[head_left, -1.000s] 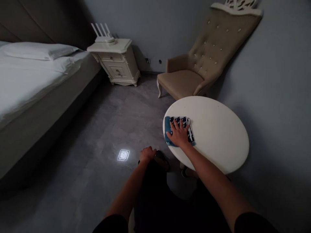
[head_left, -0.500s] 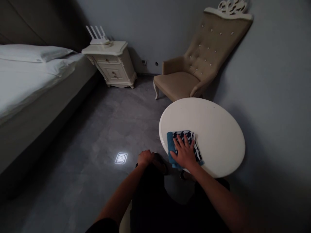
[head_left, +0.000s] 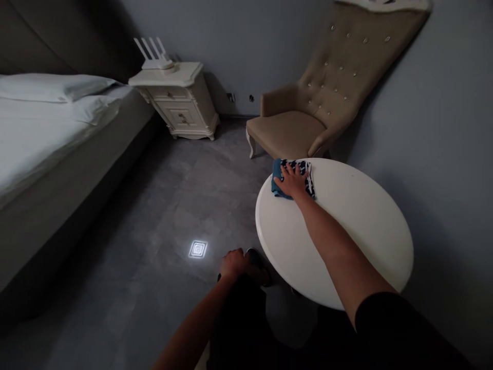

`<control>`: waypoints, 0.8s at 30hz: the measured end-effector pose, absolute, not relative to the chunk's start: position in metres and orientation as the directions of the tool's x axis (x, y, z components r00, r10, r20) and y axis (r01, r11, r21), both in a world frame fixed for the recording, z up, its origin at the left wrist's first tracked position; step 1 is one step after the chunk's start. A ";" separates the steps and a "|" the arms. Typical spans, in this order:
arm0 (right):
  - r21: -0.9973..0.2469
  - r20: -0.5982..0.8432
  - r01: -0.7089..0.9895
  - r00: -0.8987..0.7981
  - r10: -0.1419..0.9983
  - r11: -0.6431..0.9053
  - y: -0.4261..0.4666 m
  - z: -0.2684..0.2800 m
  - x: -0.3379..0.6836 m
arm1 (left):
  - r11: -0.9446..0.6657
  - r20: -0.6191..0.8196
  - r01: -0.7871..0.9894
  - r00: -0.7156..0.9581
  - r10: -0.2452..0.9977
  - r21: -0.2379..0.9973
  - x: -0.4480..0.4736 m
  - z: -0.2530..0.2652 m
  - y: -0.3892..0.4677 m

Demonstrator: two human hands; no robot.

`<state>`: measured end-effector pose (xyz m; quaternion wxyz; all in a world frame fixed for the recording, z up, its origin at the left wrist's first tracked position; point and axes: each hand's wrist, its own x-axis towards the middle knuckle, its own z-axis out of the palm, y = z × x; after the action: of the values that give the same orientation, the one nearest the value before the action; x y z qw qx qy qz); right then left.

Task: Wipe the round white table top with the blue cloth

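My right hand (head_left: 291, 181) lies flat with fingers spread on a folded cloth (head_left: 276, 177), teal along its left side and patterned in dark blue and white elsewhere. Under the palm, the cloth rests on the far left part of a round white table (head_left: 356, 205), close to the rim. My right forearm stretches across the tabletop. Off the table, my left hand (head_left: 233, 263) rests on my left knee, its fingers loosely bent over it and partly hidden.
Beyond the table stands a brown tufted armchair (head_left: 287, 131). A white nightstand (head_left: 185, 110) carries a white router (head_left: 157, 62) with several antennas. The bed (head_left: 50, 123) lies at left. A bright square pattern (head_left: 197, 249) shows on the grey floor (head_left: 169, 205).
My right hand has slid the cloth away from me, from the near left of the tabletop to its far edge. My left hand stays on the knee. The view has shifted slightly.
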<state>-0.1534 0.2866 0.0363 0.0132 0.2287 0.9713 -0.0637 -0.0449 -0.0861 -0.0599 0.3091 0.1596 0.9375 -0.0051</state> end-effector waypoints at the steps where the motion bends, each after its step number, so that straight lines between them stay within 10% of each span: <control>1: -0.118 -0.065 0.449 -0.894 0.444 0.886 0.295 0.036 -0.163 | 0.949 -0.578 0.303 -0.759 0.298 0.091 -0.046 -0.060 -0.085; 11: -0.188 -0.047 0.443 -0.895 0.443 0.876 0.301 0.039 -0.150 | 0.951 -0.584 0.295 -0.757 0.292 0.092 -0.047 -0.055 -0.074; 24: -0.224 0.089 0.320 -0.934 0.346 0.921 0.172 0.041 0.121 | 0.919 -0.506 0.384 -0.776 0.375 0.093 -0.021 -0.034 -0.065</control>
<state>0.1206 0.1717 0.0406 -0.0634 0.1705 0.9779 -0.1033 -0.0208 -0.0655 -0.0338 0.2668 0.2014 0.9424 -0.0078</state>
